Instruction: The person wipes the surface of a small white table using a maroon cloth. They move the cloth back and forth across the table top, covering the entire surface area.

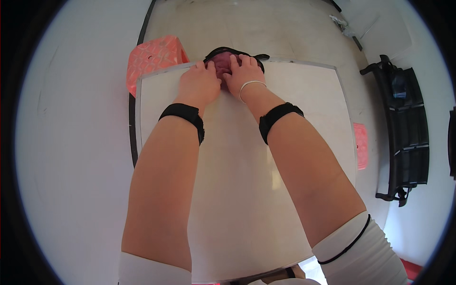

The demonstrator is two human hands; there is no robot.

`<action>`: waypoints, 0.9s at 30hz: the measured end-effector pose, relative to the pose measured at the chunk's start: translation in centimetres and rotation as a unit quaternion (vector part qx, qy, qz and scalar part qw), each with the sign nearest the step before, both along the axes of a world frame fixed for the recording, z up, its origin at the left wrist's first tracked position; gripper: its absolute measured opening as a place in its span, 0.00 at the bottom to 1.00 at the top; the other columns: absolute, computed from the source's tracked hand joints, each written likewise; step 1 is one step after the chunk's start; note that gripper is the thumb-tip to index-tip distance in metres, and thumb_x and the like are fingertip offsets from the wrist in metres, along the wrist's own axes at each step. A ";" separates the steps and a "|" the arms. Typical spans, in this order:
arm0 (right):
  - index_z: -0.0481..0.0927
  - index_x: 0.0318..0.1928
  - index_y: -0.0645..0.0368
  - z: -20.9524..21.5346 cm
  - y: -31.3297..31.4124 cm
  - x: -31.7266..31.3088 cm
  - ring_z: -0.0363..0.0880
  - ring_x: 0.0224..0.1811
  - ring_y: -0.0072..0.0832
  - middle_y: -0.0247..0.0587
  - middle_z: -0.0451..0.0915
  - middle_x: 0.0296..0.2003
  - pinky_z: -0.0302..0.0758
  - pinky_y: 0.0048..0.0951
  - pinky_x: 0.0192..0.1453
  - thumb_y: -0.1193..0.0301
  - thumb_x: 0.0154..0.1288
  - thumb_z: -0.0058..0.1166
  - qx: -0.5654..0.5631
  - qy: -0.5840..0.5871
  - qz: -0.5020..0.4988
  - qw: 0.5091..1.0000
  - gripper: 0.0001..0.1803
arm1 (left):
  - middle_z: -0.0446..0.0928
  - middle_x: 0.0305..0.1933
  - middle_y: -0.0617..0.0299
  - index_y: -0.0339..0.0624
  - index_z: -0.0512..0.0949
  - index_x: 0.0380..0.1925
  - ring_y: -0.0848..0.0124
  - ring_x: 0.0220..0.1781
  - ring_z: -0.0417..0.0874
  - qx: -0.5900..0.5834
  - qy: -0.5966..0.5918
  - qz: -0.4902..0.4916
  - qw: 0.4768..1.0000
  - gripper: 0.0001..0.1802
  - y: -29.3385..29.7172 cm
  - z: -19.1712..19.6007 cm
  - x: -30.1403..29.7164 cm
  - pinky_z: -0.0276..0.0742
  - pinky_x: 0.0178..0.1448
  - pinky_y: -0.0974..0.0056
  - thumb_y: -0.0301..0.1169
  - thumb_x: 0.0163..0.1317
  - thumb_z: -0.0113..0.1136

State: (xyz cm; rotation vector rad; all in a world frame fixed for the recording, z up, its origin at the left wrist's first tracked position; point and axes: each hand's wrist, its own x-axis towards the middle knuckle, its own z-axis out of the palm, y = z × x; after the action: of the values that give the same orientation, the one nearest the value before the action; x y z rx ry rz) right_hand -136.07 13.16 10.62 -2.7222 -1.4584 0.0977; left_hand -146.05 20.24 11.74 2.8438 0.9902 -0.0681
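At the far edge of the white table (242, 175) lies a small maroon, soft-looking item with black edging (222, 61), perhaps a pouch or bag. A black strap end sticks out to its right. Both arms reach out to it. My left hand (199, 83) has its curled fingers on the item's left side. From the right, my right hand (246, 76) grips the item with thumb and bent fingers. Much of the item is hidden beneath the hands. Each forearm wears a black band, and a pale bracelet circles the right wrist.
A pink plastic stool (154, 59) stands at the table's far left corner. Another pink stool (361, 146) shows beyond the right edge. Further right, a row of black seats (408, 130) stands near the wall. A white wall (76, 142) runs along the left.
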 end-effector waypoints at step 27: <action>0.52 0.62 0.57 0.3 1.0 0.8 0.54 0.59 0.37 0.44 0.55 0.60 0.55 0.40 0.59 0.55 0.56 0.46 -0.059 0.023 0.011 0.998 0.37 | 0.65 0.46 0.50 0.39 0.56 0.58 0.57 0.48 0.70 -0.074 0.021 -0.059 0.995 0.35 2.5 0.4 0.8 0.70 0.46 0.58 0.40 0.52 0.55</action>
State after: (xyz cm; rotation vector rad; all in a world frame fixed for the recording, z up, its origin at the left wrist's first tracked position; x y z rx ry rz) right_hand -135.29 14.21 10.93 -2.7742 -1.5170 0.2544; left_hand -145.29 22.75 12.17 2.7719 0.7874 -0.2054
